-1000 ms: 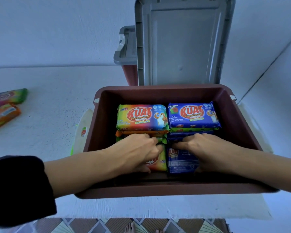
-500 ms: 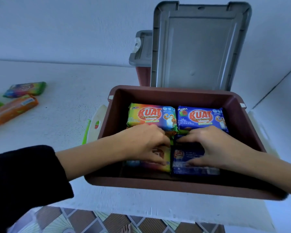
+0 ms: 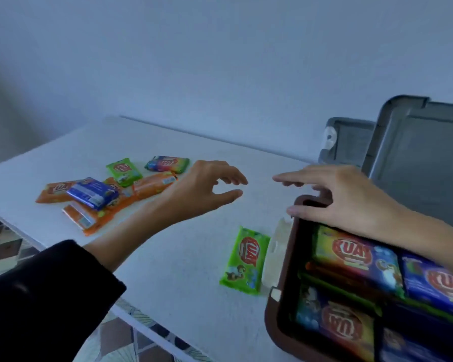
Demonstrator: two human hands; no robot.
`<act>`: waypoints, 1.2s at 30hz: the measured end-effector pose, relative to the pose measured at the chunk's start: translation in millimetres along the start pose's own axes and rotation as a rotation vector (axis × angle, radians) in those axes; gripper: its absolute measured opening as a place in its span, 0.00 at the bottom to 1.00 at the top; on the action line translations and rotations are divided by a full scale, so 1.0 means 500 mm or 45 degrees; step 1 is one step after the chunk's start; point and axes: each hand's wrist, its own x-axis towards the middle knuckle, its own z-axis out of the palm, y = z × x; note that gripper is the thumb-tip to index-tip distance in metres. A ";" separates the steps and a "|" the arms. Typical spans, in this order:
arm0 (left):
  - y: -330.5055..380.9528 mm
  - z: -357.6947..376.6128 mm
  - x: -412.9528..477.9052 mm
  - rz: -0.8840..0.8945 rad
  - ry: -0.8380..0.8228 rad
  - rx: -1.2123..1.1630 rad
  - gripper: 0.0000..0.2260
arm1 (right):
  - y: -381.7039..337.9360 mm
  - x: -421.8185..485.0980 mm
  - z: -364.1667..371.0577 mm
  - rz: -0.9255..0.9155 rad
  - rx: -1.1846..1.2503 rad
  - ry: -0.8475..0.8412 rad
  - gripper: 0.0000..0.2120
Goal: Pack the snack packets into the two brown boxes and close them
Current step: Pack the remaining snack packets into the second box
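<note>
Nearest, at lower left, a black sleeve covers the left forearm over the front edge of the table, with floor tiles below. At lower right sits the open brown box, filled with packed packets lying flat: rainbow ones on the left, blue on the right. Just beside its left wall, by a pale latch, a lone green packet lies flat on the table, nearer than both hands and touched by neither.

Farther out, the right hand hovers over the box's far left corner, palm down, fingers straight and slightly spread, pointing left, holding nothing. Whether the thumb touches the rim I cannot tell. The left hand hangs above the table well left of the box, fingers loosely curved, thumb apart from them in an open C, gripping nothing.

Behind and left of that hand lies the loose pile: orange packets under a blue packet, with a small green packet and a rainbow packet at the far side. One orange packet ends close by the left wrist. The fingertips point away from the pile, towards the right hand.

Beyond the right hand the grey lid stands upright, a second lid behind it, against the wall.
</note>
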 end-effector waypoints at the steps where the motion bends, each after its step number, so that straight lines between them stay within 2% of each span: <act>1: -0.037 -0.013 0.000 -0.046 0.007 0.039 0.09 | 0.000 0.038 0.015 -0.020 -0.003 -0.046 0.25; 5: -0.176 -0.046 0.000 -0.215 0.048 0.120 0.10 | 0.010 0.183 0.086 -0.134 -0.109 -0.277 0.30; 9: -0.295 -0.055 0.001 -0.470 0.056 0.157 0.15 | 0.031 0.287 0.164 -0.197 -0.186 -0.421 0.30; 12: -0.375 -0.051 -0.002 -0.687 -0.029 0.188 0.21 | 0.041 0.374 0.227 -0.203 -0.165 -0.481 0.31; 15: -0.429 -0.034 -0.011 -0.824 -0.107 0.259 0.32 | 0.046 0.473 0.287 -0.231 -0.159 -0.481 0.31; 17: -0.454 -0.023 -0.015 -0.850 -0.115 0.250 0.36 | 0.050 0.535 0.328 -0.234 -0.133 -0.457 0.33; 21: -0.476 -0.012 -0.021 -0.818 -0.104 0.226 0.32 | 0.061 0.626 0.400 -0.175 -0.109 -0.422 0.34; 25: -0.469 -0.009 -0.025 -0.800 -0.083 0.239 0.30 | 0.076 0.660 0.437 -0.197 -0.107 -0.533 0.28; 28: -0.463 -0.011 -0.026 -0.831 -0.067 0.270 0.30 | 0.080 0.654 0.435 -0.214 -0.050 -0.490 0.25; 33: -0.443 -0.007 -0.027 -0.914 -0.111 0.497 0.31 | 0.098 0.623 0.401 -0.142 -0.170 -0.570 0.34; 36: -0.433 -0.002 -0.027 -0.897 -0.122 0.392 0.35 | 0.095 0.617 0.379 -0.095 -0.320 -0.676 0.39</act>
